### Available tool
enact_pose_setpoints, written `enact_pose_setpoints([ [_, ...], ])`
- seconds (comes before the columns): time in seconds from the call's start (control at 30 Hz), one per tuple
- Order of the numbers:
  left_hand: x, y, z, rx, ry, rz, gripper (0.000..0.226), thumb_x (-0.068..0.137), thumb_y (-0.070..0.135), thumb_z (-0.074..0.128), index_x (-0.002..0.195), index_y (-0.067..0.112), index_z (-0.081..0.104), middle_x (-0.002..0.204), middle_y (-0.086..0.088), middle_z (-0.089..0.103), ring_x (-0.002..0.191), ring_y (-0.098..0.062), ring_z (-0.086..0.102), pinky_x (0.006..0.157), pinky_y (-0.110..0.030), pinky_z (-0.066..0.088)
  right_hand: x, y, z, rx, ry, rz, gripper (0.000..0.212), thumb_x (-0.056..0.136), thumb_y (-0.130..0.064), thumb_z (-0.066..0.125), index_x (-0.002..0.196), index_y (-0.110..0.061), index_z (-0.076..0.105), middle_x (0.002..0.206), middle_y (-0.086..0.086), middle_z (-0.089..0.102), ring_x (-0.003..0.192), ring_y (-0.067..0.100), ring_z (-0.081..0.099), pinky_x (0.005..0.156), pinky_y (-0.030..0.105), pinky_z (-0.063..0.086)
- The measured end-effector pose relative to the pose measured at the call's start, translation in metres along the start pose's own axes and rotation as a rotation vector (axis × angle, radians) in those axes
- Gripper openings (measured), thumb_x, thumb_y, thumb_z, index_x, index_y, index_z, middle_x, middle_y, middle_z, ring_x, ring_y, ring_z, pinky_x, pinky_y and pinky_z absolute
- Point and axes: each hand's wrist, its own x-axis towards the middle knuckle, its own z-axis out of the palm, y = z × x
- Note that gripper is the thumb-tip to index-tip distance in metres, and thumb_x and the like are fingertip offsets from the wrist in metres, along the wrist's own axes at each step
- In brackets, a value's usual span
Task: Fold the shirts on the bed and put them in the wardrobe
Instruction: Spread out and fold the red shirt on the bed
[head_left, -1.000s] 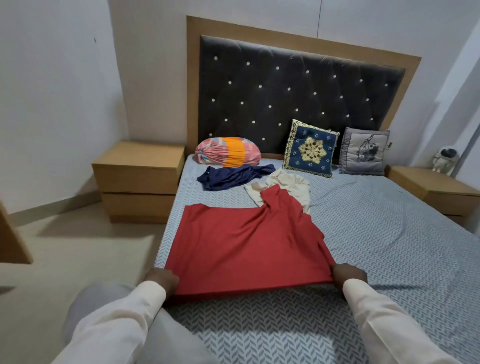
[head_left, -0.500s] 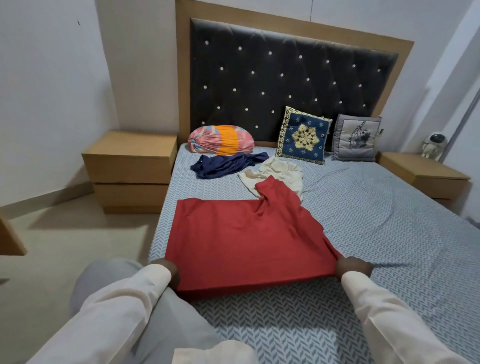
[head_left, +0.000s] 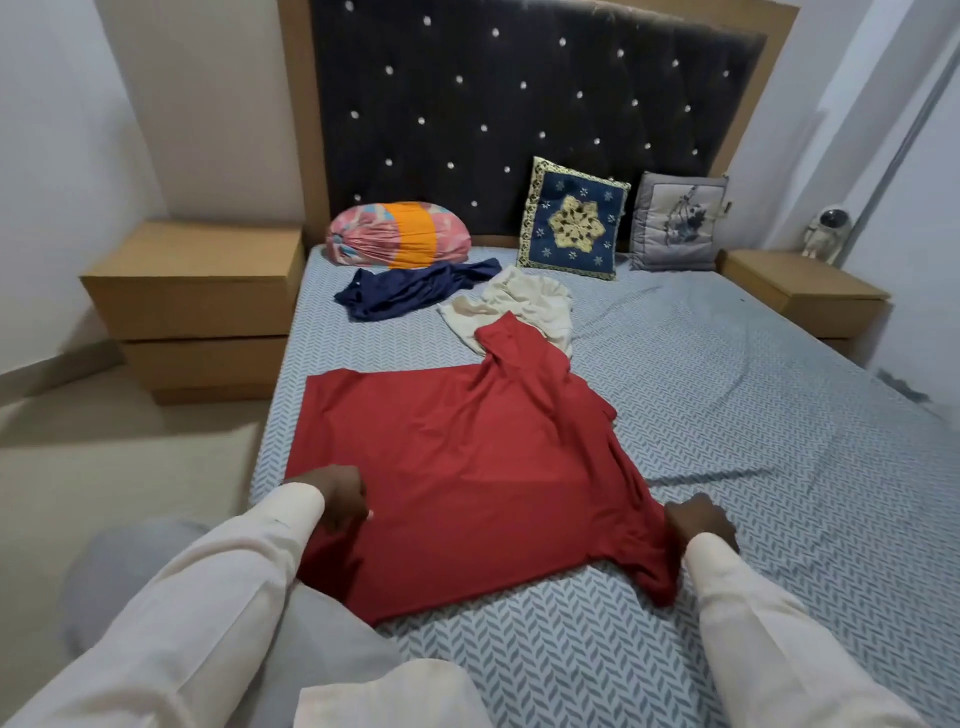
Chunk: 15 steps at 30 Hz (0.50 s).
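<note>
Red shirt (head_left: 467, 467), where is it?
— Spread by the bed's (head_left: 779, 467) left edge, far end overlapping the cream shirt (head_left: 524, 306), navy shirt (head_left: 410, 288) beyond. The left hand (head_left: 340, 496) and right hand (head_left: 698, 525) grip its near corners.

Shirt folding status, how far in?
Done: nothing visibly folded. In hand: red shirt spread out on the bed, left hand and right hand holding its near side. Left: navy shirt and cream shirt lie crumpled by the pillows; no wardrobe in view.

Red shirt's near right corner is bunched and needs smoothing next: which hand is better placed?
Right, likely: the right hand grips the red shirt at that bunched corner; the left hand holds its opposite side.
</note>
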Motion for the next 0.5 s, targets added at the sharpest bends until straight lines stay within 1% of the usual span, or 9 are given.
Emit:
enact_pose_setpoints([
  [0.03, 0.011, 0.004, 0.001, -0.04, 0.056, 0.036, 0.043, 0.089, 0.037, 0.065, 0.124, 0.011, 0.064, 0.119, -0.013, 0.07, 0.107, -0.027, 0.068, 0.066, -0.02, 0.054, -0.005, 0.004, 0.006, -0.057, 0.001, -0.002, 0.068, 0.084, -0.052, 0.06, 0.135, -0.008, 0.052, 0.14, 0.02, 0.052, 0.13, 0.038, 0.049, 0.106, 0.044, 0.041],
  [0.07, 0.017, 0.015, 0.003, -0.059, 0.091, 0.066, 0.053, 0.088, 0.04, 0.066, 0.135, 0.016, 0.057, 0.131, -0.011, 0.063, 0.118, -0.026, 0.062, 0.083, -0.023, 0.053, -0.006, 0.012, 0.012, -0.111, -0.044, -0.017, 0.071, 0.083, -0.056, 0.062, 0.135, -0.01, 0.052, 0.141, 0.018, 0.05, 0.132, 0.038, 0.047, 0.107, 0.046, 0.04],
  [0.1, 0.022, 0.024, 0.008, -0.064, 0.095, 0.078, 0.064, 0.088, 0.042, 0.067, 0.144, 0.019, 0.048, 0.142, -0.01, 0.055, 0.128, -0.027, 0.054, 0.098, -0.025, 0.046, -0.009, 0.013, 0.018, -0.106, -0.078, -0.036, 0.071, 0.079, -0.058, 0.067, 0.132, -0.011, 0.054, 0.139, 0.017, 0.051, 0.13, 0.038, 0.048, 0.106, 0.046, 0.041],
  [0.2, 0.04, 0.053, 0.034, -0.019, 0.053, 0.117, 0.084, 0.087, 0.045, 0.067, 0.156, 0.025, 0.024, 0.16, -0.014, 0.025, 0.145, -0.033, 0.03, 0.116, -0.035, 0.03, -0.002, 0.02, 0.035, 0.016, -0.103, -0.092, 0.058, 0.064, -0.052, 0.077, 0.109, -0.017, 0.068, 0.12, 0.017, 0.064, 0.114, 0.035, 0.061, 0.097, 0.04, 0.051],
  [0.27, 0.048, 0.064, 0.048, 0.069, 0.038, 0.116, 0.093, 0.086, 0.05, 0.067, 0.157, 0.034, 0.009, 0.165, -0.013, 0.001, 0.15, -0.04, 0.011, 0.12, -0.048, 0.023, 0.004, 0.018, 0.034, 0.131, -0.141, -0.098, 0.05, 0.054, -0.049, 0.079, 0.09, -0.015, 0.071, 0.1, 0.014, 0.071, 0.098, 0.032, 0.068, 0.089, 0.038, 0.055],
  [0.3, 0.051, 0.066, 0.054, 0.127, 0.038, 0.117, 0.096, 0.086, 0.053, 0.066, 0.157, 0.036, 0.005, 0.166, -0.01, -0.004, 0.15, -0.042, 0.006, 0.12, -0.052, 0.021, 0.007, 0.017, 0.033, 0.259, -0.16, -0.085, 0.048, 0.053, -0.047, 0.082, 0.084, -0.013, 0.073, 0.089, 0.012, 0.074, 0.088, 0.03, 0.071, 0.083, 0.039, 0.057],
  [0.37, 0.052, 0.064, 0.058, 0.218, 0.074, 0.115, 0.098, 0.084, 0.057, 0.065, 0.157, 0.038, 0.001, 0.166, -0.007, -0.004, 0.15, -0.04, 0.007, 0.118, -0.054, 0.023, 0.01, 0.017, 0.021, 0.553, -0.175, -0.06, 0.046, 0.058, -0.04, 0.09, 0.085, -0.006, 0.074, 0.08, 0.012, 0.076, 0.075, 0.027, 0.072, 0.075, 0.04, 0.06],
  [0.43, 0.054, 0.061, 0.056, 0.247, 0.101, 0.123, 0.103, 0.081, 0.06, 0.067, 0.157, 0.037, 0.002, 0.165, -0.006, 0.005, 0.149, -0.038, 0.014, 0.116, -0.051, 0.028, 0.016, 0.028, 0.007, 0.771, -0.071, -0.004, 0.044, 0.062, -0.034, 0.093, 0.085, -0.005, 0.07, 0.084, 0.013, 0.074, 0.074, 0.024, 0.068, 0.074, 0.04, 0.057],
  [0.5, 0.056, 0.061, 0.053, 0.246, 0.111, 0.134, 0.109, 0.076, 0.062, 0.071, 0.157, 0.036, 0.004, 0.163, -0.005, 0.012, 0.147, -0.038, 0.018, 0.114, -0.049, 0.033, 0.032, 0.055, 0.004, 0.882, 0.035, 0.142, 0.045, 0.058, -0.031, 0.095, 0.079, -0.007, 0.063, 0.086, 0.013, 0.067, 0.079, 0.024, 0.063, 0.076, 0.039, 0.054],
])
